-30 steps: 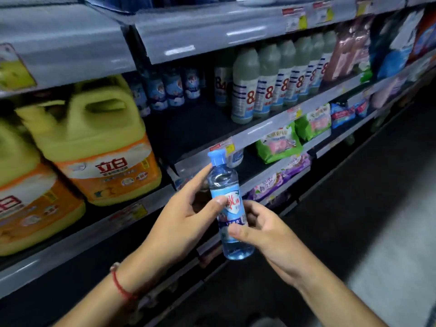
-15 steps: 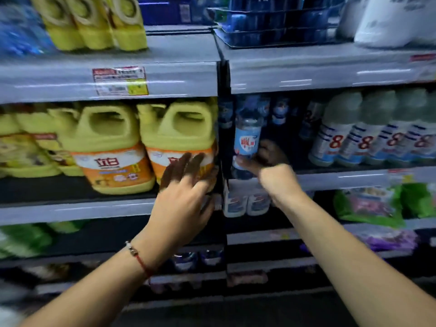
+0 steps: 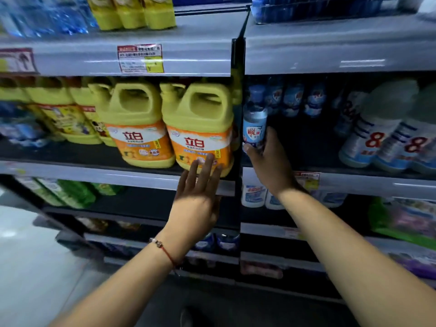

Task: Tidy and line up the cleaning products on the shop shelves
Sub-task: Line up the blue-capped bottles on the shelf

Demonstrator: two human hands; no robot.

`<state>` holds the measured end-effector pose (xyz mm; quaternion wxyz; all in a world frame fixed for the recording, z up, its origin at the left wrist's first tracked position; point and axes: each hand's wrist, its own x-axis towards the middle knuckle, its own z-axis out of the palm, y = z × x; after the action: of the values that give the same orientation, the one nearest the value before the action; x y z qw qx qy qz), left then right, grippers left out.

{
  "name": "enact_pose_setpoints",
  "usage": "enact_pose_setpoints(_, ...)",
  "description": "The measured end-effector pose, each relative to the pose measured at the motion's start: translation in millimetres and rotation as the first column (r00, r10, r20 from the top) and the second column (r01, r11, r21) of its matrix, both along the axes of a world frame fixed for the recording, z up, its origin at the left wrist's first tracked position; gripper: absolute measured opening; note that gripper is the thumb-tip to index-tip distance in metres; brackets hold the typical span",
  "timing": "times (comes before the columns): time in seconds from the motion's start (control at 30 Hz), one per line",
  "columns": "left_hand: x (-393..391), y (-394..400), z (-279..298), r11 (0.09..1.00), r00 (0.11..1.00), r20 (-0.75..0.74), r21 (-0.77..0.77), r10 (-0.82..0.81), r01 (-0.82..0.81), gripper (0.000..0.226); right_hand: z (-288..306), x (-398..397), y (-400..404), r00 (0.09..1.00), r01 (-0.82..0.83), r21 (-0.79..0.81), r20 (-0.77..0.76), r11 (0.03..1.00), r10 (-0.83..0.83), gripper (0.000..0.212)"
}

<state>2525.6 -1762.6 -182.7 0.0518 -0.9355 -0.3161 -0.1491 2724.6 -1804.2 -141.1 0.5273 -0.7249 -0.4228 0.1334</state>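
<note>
1. Head view: my right hand (image 3: 271, 171) grips the small blue-label bottle (image 3: 254, 128) upright at the shelf's (image 3: 354, 182) left end, fingers curled round it.
2. My left hand (image 3: 195, 201) is flat, fingers straight, fingertips touching the nearest yellow jug (image 3: 200, 128).

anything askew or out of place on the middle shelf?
Nothing spilled or damaged. The two front yellow jugs lean left rather than standing square. One small blue bottle sits well forward of its row at the back; the right hand holds it. The left hand is open by the nearer jug's base.
</note>
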Motion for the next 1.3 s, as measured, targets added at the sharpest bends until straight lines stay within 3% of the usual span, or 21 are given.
enact_pose_setpoints(0.07,-5,0,1,0.998,0.999,-0.008,-0.037,0.046,-0.046,0.087,3,-2,-2,1.0,0.013,-0.02,0.021,1.0,-0.012,0.049)
enact_pose_setpoints(0.2,-23,-1,8,0.984,0.988,-0.071,-0.103,0.137,-0.144,0.08,10,-15,-22,0.992,0.108,-0.062,0.074,0.992,-0.103,0.074)
enact_pose_setpoints(0.3,-47,-5,15,0.982,0.982,-0.074,-0.063,0.172,-0.176,0.068,7,-44,-57,0.971,0.137,-0.103,0.21,0.985,-0.113,0.073)
enact_pose_setpoints(0.47,-106,-3,8,0.967,0.966,-0.108,-0.072,0.236,-0.244,0.071,-8,-118,-70,0.902,-0.096,-0.324,0.372,0.941,0.22,0.059)
enact_pose_setpoints(0.63,-176,18,-4,0.94,0.947,-0.074,-0.121,0.311,-0.318,0.073,-3,-192,-30,0.699,-0.233,-0.553,0.477,0.8,0.533,0.066)
enact_pose_setpoints(0.73,-228,40,-6,0.926,0.934,-0.067,-0.118,0.352,-0.358,0.072,0,-237,1,0.645,-0.282,-0.617,0.445,0.735,0.621,0.07)
enact_pose_setpoints(0.97,-361,95,-7,0.892,0.898,-0.017,-0.109,0.44,-0.439,0.068,-9,-362,84,0.558,-0.339,-0.643,0.45,0.686,0.698,0.073)
enact_pose_setpoints(1.07,-401,121,-4,0.876,0.882,-0.001,-0.119,0.471,-0.468,0.067,-8,-402,118,0.564,-0.353,-0.629,0.447,0.692,0.694,0.073)
enact_pose_setpoints(1.3,-464,180,12,0.869,0.873,0.032,-0.121,0.486,-0.479,0.065,2,-470,191,0.674,-0.43,-0.513,0.366,0.743,0.642,0.072)
